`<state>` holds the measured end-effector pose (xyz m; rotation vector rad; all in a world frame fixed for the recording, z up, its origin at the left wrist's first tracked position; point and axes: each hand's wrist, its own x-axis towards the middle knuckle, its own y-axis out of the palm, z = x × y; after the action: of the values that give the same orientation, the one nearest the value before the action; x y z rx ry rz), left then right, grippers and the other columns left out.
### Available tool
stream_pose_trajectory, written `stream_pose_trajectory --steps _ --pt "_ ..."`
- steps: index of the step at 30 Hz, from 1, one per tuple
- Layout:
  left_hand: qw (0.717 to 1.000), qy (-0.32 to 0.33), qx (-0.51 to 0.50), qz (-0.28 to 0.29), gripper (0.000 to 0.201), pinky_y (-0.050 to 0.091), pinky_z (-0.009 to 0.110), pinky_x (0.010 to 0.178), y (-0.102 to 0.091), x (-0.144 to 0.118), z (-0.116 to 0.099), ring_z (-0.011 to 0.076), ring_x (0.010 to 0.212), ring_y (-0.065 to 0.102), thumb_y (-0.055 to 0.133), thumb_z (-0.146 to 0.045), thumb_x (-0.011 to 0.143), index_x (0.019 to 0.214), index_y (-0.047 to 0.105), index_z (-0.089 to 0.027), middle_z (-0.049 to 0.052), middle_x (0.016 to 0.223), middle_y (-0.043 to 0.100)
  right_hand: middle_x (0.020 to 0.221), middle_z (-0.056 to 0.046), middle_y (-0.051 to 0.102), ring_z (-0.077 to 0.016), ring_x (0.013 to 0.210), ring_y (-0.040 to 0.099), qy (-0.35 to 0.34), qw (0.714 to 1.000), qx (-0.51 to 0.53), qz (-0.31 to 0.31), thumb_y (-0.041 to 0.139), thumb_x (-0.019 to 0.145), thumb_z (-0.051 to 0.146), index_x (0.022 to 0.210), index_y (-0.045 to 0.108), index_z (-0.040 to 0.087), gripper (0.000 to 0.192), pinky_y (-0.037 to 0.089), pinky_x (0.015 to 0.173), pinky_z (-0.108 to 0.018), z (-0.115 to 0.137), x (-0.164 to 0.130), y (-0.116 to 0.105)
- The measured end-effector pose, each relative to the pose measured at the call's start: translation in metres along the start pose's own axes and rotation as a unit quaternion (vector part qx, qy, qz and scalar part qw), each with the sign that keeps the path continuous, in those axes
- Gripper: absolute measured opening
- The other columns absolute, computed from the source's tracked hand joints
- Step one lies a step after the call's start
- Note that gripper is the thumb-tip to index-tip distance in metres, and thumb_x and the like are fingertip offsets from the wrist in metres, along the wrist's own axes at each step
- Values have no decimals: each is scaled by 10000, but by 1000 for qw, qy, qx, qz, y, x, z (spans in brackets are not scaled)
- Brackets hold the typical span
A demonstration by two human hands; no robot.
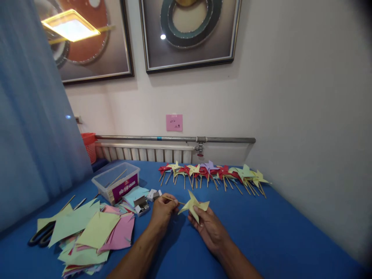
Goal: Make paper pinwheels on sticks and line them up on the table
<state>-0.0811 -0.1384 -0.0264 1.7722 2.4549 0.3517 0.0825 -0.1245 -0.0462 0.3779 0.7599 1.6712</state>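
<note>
A pale yellow paper pinwheel (193,204) is pinched in my right hand (209,228), thumb on its front and fingers behind. My left hand (164,211) is closed around a thin wooden stick (180,202), whose far end reaches the pinwheel's left side. Whether the stick is fastened to the paper cannot be seen. Just left of my left hand stands a small open box (142,206) with tiny metallic pieces in it, and another small box (153,195) sits behind it.
Finished pinwheels (209,170) lie in a row at the back of the blue table (279,240). To the left are stacked coloured paper squares (100,229), black-handled scissors (43,234) and a clear plastic box (116,180) with sticks. A radiator (145,152) lines the wall.
</note>
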Motion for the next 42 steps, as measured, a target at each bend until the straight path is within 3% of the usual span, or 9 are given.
stream_pose_trajectory --steps 6,11,15,18,20,23,26,34,42 --pt "998 -18 -5 59 304 382 240 517 4 -6 -3 121 487 551 793 -427 624 679 655 -161 4 584 641 834 -29 792 -228 840 758 -25 1000 0 10 997 560 263 853 725 190 406 617 760 -327 1 0 2" --pt "998 -16 -14 52 282 350 234 507 -2 -4 -7 102 465 500 797 -384 591 690 658 -160 -7 583 626 806 -20 783 -237 838 762 -26 1000 2 5 1001 554 268 818 710 195 400 630 782 -345 5 2 0" --pt "993 -16 96 67 160 302 239 522 -9 0 -10 109 472 457 743 -292 581 647 668 -167 -25 509 559 831 -31 792 -213 812 760 -15 1000 9 2 993 582 239 827 705 186 382 632 810 -340 7 2 -2" --pt "968 30 224 107 37 283 242 554 -13 -2 -11 122 531 457 698 -208 620 609 668 -190 -20 539 578 870 -45 800 -211 818 760 -8 1000 5 4 991 587 232 838 702 181 386 629 796 -332 6 3 -4" --pt "948 68 286 121 78 280 242 578 -15 -5 -12 139 575 483 643 -149 657 628 682 -210 -20 569 600 862 -35 798 -211 819 757 -5 1000 0 -3 993 579 227 850 704 183 398 627 768 -327 5 4 -6" --pt "934 102 331 93 154 282 246 604 -14 -7 -13 161 623 511 578 -114 685 632 675 -220 -14 584 603 848 -13 794 -208 838 753 -8 1000 0 -15 997 567 221 857 706 196 412 626 782 -336 4 5 -6" --pt "936 89 330 77 155 288 249 598 -10 -5 -10 163 624 513 549 -126 710 618 641 -211 -9 585 589 887 -20 805 -219 882 758 -2 1000 5 -2 1002 556 225 861 712 199 422 623 837 -359 2 4 -6" --pt "963 27 225 143 100 238 248 517 1 -6 8 115 513 364 566 -212 758 661 588 -200 -64 534 455 836 -16 789 -246 898 763 -8 1000 16 25 1011 536 230 928 730 195 483 620 833 -373 0 5 -4" --pt "952 55 271 130 166 245 248 536 2 -9 6 115 548 363 570 -269 805 656 558 -196 -57 554 442 818 -7 779 -256 894 762 -21 1000 12 19 1019 531 261 955 734 199 514 616 821 -375 -2 8 -4"
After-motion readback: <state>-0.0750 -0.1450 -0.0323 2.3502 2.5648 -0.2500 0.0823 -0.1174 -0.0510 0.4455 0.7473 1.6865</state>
